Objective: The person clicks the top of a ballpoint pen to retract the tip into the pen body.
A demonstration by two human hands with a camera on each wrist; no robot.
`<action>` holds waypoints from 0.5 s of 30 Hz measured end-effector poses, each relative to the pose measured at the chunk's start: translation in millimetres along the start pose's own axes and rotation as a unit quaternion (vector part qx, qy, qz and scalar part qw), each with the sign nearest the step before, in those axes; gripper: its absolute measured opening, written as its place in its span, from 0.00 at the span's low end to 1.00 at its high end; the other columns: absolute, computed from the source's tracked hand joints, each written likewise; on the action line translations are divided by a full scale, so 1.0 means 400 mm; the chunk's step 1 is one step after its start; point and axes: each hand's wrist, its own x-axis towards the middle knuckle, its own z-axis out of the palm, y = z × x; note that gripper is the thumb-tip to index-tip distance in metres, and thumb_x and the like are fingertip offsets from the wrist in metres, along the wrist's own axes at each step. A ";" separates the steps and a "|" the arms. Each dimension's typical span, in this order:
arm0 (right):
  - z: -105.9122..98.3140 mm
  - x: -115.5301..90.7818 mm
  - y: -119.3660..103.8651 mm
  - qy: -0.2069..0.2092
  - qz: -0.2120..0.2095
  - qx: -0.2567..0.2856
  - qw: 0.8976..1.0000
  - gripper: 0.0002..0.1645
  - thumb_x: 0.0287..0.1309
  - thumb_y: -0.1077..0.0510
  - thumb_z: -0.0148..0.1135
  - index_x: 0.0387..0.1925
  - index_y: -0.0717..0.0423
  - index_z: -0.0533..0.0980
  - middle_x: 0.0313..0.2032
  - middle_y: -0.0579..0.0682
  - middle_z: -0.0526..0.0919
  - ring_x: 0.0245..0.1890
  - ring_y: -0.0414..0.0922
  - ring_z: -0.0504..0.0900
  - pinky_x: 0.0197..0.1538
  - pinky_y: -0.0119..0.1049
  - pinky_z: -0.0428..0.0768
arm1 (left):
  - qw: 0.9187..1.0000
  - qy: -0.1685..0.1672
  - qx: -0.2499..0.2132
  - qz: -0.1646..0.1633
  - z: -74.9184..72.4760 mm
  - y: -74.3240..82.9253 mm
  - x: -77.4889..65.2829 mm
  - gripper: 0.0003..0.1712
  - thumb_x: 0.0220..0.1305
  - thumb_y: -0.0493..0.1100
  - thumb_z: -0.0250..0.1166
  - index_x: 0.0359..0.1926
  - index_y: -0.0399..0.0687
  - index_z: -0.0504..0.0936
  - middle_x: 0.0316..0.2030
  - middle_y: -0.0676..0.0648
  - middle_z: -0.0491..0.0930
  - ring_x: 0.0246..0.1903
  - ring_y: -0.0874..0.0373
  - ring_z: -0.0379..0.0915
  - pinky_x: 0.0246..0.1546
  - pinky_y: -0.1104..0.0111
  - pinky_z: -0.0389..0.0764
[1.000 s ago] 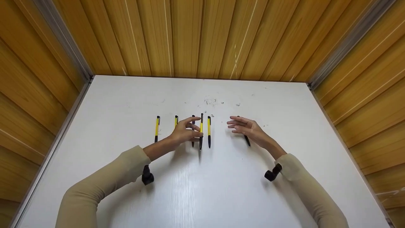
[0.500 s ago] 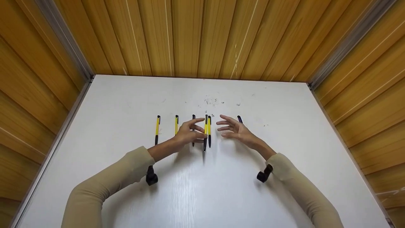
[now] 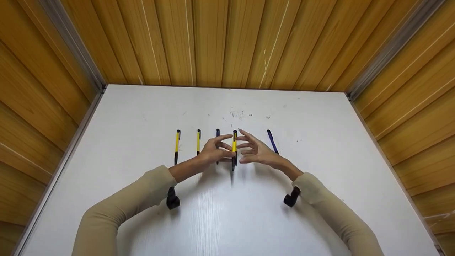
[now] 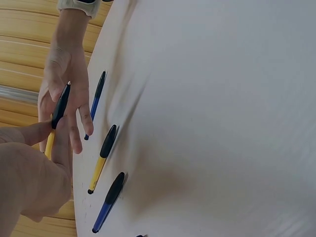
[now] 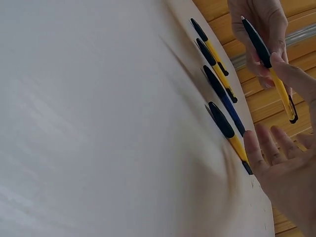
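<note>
My left hand (image 3: 213,153) pinches a yellow pen with a black grip (image 3: 233,146) between thumb and fingers, above the table. In the left wrist view the held pen's (image 4: 61,104) tip points up. My right hand (image 3: 261,153) is close on its other side, fingers spread and slightly bent, holding nothing. Its thumb overlaps the held pen (image 5: 256,42) in the right wrist view; contact cannot be told. Another yellow pen (image 4: 98,170) lies on the table, mostly hidden behind the held one in the head view. A blue pen (image 3: 218,133) lies partly behind my left hand.
Two more yellow pens, one far left (image 3: 177,142) and one beside it (image 3: 198,139), lie on the white table (image 3: 227,220). A blue pen (image 3: 272,140) lies slanted to the right. Wood-patterned walls (image 3: 227,42) stand around the table.
My left hand has carried the yellow pen slightly right, over the yellow pen on the table. My right hand has moved left toward it, uncovering the slanted blue pen.
</note>
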 end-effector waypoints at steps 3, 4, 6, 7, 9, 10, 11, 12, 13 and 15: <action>0.008 0.005 -0.003 -0.004 -0.002 0.012 1.000 0.66 0.56 0.64 0.74 0.83 0.50 0.40 0.78 0.58 0.55 0.72 0.62 0.65 0.74 0.61 0.72 | 1.000 -0.001 -0.007 -0.001 0.002 -0.002 0.000 0.43 0.58 0.23 0.69 0.74 0.44 0.69 0.38 0.46 0.78 0.33 0.58 0.84 0.51 0.52 0.89; 0.010 0.006 -0.004 -0.005 -0.001 0.015 1.000 0.66 0.56 0.65 0.73 0.83 0.50 0.40 0.78 0.58 0.55 0.72 0.63 0.65 0.74 0.60 0.72 | 1.000 -0.002 -0.010 -0.002 0.003 -0.003 0.000 0.43 0.58 0.23 0.69 0.74 0.44 0.69 0.38 0.46 0.78 0.33 0.58 0.84 0.51 0.52 0.89; 0.015 0.008 -0.004 -0.007 0.001 0.018 1.000 0.66 0.57 0.65 0.73 0.83 0.48 0.40 0.79 0.58 0.54 0.72 0.62 0.65 0.73 0.60 0.73 | 1.000 -0.004 -0.011 -0.001 0.005 -0.006 0.002 0.43 0.58 0.23 0.69 0.74 0.44 0.69 0.38 0.46 0.78 0.34 0.57 0.85 0.51 0.52 0.90; 0.018 0.009 -0.005 -0.008 0.000 0.018 1.000 0.66 0.57 0.65 0.73 0.83 0.48 0.40 0.79 0.59 0.54 0.72 0.63 0.65 0.73 0.60 0.73 | 1.000 -0.005 -0.010 -0.002 0.005 -0.007 0.002 0.43 0.58 0.23 0.69 0.74 0.44 0.69 0.38 0.46 0.78 0.34 0.57 0.85 0.51 0.53 0.90; 0.021 0.011 -0.004 -0.008 -0.001 0.016 1.000 0.66 0.56 0.65 0.73 0.83 0.47 0.40 0.79 0.59 0.54 0.72 0.62 0.65 0.73 0.59 0.73 | 1.000 -0.007 -0.009 -0.002 0.006 -0.010 0.003 0.43 0.58 0.23 0.69 0.73 0.44 0.69 0.39 0.46 0.79 0.34 0.57 0.85 0.51 0.53 0.90; 0.022 0.012 -0.004 -0.007 -0.002 0.014 1.000 0.66 0.56 0.65 0.74 0.83 0.47 0.40 0.79 0.59 0.54 0.72 0.62 0.65 0.73 0.59 0.73 | 1.000 -0.007 -0.009 -0.003 0.006 -0.010 0.004 0.43 0.58 0.23 0.69 0.74 0.44 0.69 0.39 0.46 0.79 0.34 0.57 0.85 0.51 0.54 0.90; 0.024 0.013 -0.004 -0.006 -0.002 0.014 1.000 0.67 0.56 0.65 0.74 0.83 0.47 0.40 0.79 0.59 0.54 0.72 0.61 0.65 0.73 0.58 0.73 | 1.000 -0.008 -0.008 -0.003 0.006 -0.011 0.004 0.43 0.58 0.23 0.69 0.73 0.45 0.69 0.39 0.46 0.79 0.34 0.57 0.85 0.51 0.54 0.90; 0.024 0.014 -0.003 -0.005 -0.004 0.015 1.000 0.67 0.56 0.65 0.74 0.83 0.47 0.40 0.78 0.60 0.54 0.72 0.61 0.65 0.73 0.58 0.73 | 1.000 -0.007 -0.010 -0.004 0.006 -0.010 0.003 0.43 0.58 0.23 0.70 0.74 0.45 0.69 0.38 0.46 0.78 0.34 0.57 0.85 0.51 0.54 0.90; 0.025 0.015 -0.002 -0.003 -0.005 0.016 1.000 0.67 0.55 0.65 0.75 0.83 0.47 0.40 0.78 0.60 0.55 0.72 0.61 0.65 0.73 0.57 0.74 | 1.000 -0.007 -0.012 -0.004 0.006 -0.010 0.003 0.43 0.58 0.23 0.69 0.74 0.45 0.69 0.38 0.46 0.78 0.34 0.57 0.85 0.51 0.54 0.90; 0.026 0.017 -0.002 -0.002 -0.006 0.017 1.000 0.67 0.55 0.64 0.75 0.83 0.48 0.40 0.77 0.60 0.55 0.72 0.61 0.66 0.73 0.57 0.74 | 1.000 -0.008 -0.015 -0.002 0.005 -0.010 0.002 0.43 0.58 0.23 0.69 0.74 0.44 0.69 0.38 0.46 0.79 0.34 0.57 0.84 0.51 0.53 0.90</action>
